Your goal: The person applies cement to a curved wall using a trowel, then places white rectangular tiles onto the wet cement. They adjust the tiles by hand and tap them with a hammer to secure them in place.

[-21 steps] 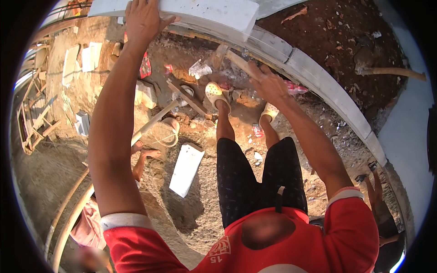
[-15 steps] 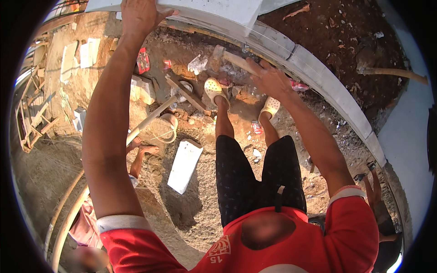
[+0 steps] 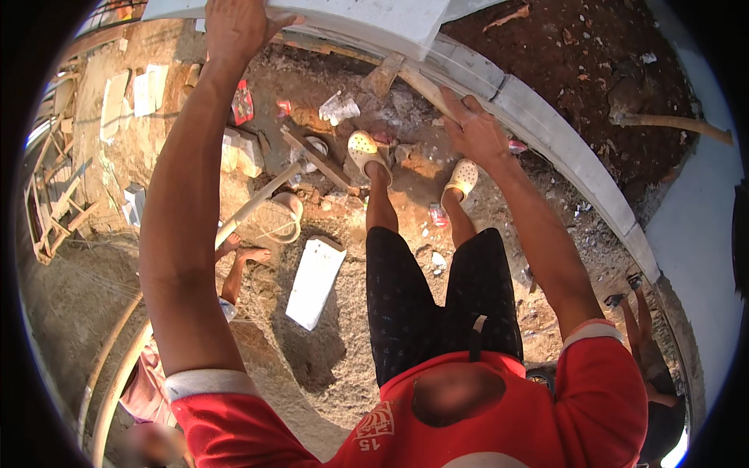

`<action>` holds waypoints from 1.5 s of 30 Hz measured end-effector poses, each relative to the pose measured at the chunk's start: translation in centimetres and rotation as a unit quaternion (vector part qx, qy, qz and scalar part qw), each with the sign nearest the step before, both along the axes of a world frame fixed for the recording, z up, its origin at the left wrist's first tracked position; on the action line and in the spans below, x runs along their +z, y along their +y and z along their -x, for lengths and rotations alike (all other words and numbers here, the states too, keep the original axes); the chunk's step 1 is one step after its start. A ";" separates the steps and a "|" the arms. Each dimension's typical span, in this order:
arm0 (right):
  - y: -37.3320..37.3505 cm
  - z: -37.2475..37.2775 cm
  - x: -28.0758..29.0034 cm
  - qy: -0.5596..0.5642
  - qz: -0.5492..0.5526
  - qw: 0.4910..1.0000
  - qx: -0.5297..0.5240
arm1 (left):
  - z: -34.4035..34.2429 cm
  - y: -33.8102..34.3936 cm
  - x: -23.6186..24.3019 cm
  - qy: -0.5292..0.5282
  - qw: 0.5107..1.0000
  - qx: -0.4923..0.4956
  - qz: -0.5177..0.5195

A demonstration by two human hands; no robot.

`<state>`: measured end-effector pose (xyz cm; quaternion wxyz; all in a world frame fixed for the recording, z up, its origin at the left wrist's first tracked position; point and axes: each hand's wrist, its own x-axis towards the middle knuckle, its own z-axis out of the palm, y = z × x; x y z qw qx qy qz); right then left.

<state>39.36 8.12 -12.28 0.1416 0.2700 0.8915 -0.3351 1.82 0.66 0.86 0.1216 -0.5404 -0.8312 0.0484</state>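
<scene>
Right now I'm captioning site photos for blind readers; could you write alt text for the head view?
A person's right hand grips a wooden-handled hammer while the left hand touches a pale kerbstone. Below, yellow clogs stand on littered dirt, with a white block lying nearby; another person's bare feet show at left.

Hammer hdl [image 3: 425, 90]: wood, matt, fairly smooth
Hammer hd [image 3: 384, 74]: dull, rough, metal-like
Upper blk [image 3: 374, 22]: masonry-like, smooth, matt
Wall blks [image 3: 538, 109]: same matl look, matt
Clogs [image 3: 363, 148]: plastic/foam, smooth, perforated
Shirt [image 3: 499, 413]: soft cloth, matt
Shorts [image 3: 402, 304]: cloth, matt
Soil [image 3: 546, 47]: rough, crumbly
</scene>
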 end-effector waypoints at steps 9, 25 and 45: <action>-1.3 -0.2 -2.2 0.054 -0.041 0.998 0.008 | 0.1 -0.1 -0.2 -0.001 1.000 -0.002 -0.009; -2.0 -1.8 0.1 0.105 0.040 0.992 -0.058 | 0.3 -0.7 -0.5 -0.010 1.000 -0.025 0.006; 6.9 10.5 17.9 0.250 0.029 0.967 -0.040 | -0.9 1.9 -2.2 -0.634 0.443 0.379 -0.508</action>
